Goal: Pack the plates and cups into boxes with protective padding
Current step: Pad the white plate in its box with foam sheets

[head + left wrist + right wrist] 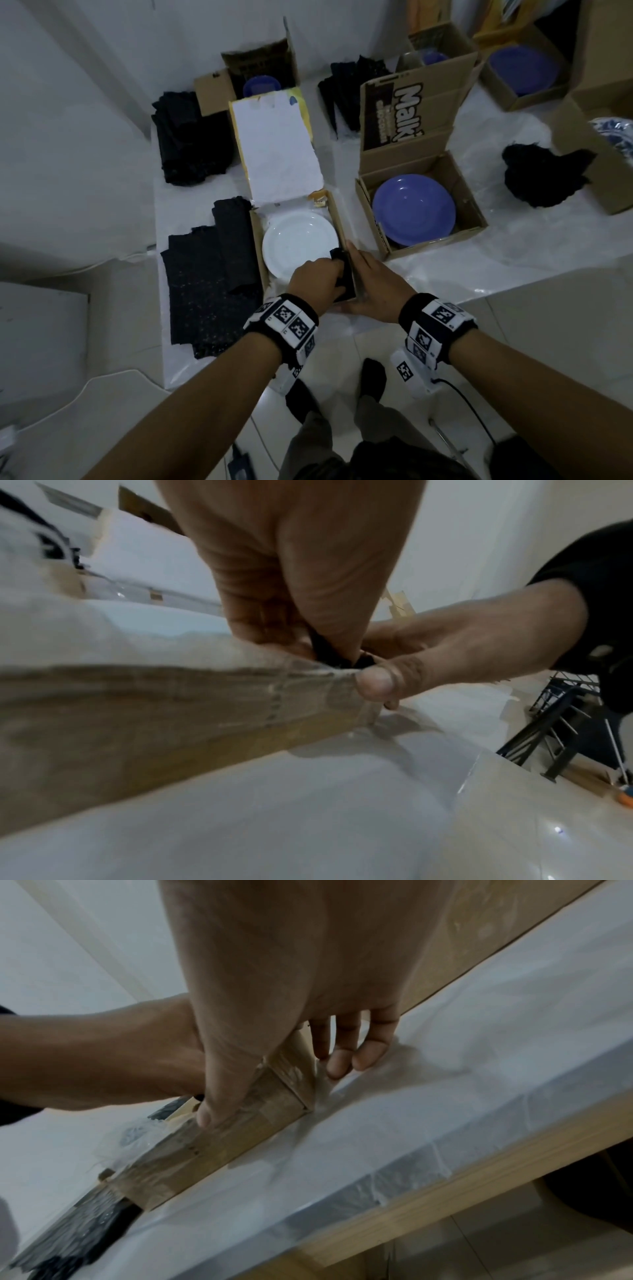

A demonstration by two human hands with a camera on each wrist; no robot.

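Seen from above at centre frame: white plate (299, 245) lying flat in an open cardboard box (256, 240), lid flap folded back toward the top. Left hand (317, 279) at the box's near right corner, fingers curled around a piece of dark padding (342, 274) and tucking it down between plate rim and box wall. Right hand (375, 286) laid along the outside of that same wall, fingers nearly straight, thumb (219, 1099) pressed on the near face, bracing the cardboard without closing on it.

Padding touching the left fingertips and partly hidden under them; plate just beyond those fingers, toward the upper left of the grip, rim seemingly close to or touching the dark material. From the left wrist, only a sliver of black cloth visible, pinched at the corner.

Risks, as a judgement: too firm a push into the narrow gap likely to shove the plate against the far wall or tip its rim up; thin, taped cardboard liable to bow or split at the corner if the bracing hand slackens; padding bunched at one corner apt to leave the rest of the rim bare.

Elsewhere: more dark padding (209, 274) stacked at lower left, a blue plate (412, 209) in a second box (474, 205) at centre right, further boxes along the top edge.
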